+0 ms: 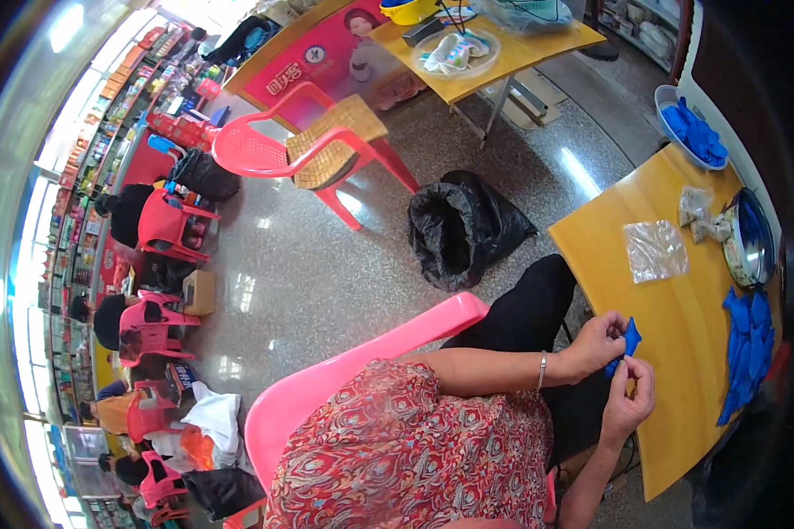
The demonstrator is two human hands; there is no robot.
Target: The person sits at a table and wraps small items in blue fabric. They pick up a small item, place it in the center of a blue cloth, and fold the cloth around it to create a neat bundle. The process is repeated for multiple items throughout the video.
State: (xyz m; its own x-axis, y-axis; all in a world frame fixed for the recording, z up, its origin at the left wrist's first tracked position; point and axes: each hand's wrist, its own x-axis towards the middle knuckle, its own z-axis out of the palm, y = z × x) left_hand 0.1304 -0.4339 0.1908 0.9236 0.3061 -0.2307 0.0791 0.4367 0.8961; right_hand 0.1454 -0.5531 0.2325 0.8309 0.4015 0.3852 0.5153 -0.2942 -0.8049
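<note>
- Left hand (594, 348): grip clamped on small blue piece (632, 335).
- Right hand (631, 401): grip pinched on same piece, lower end.
- Piece sits over near edge of yellow counter (684, 361).
- Blue pile (748, 353) at far edge, beside round container (750, 238).
- Clear bag (655, 251) lies flat.

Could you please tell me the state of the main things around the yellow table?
Small pointed blue piece: held between left hand and right hand
Clear rectangular plastic bag: lying flat
Elongated blue pieces: piled together
Black plastic bag: open
Pale round plastic basin: holding blue pieces
Pink plastic armchair with woven mat: unoccupied
</note>
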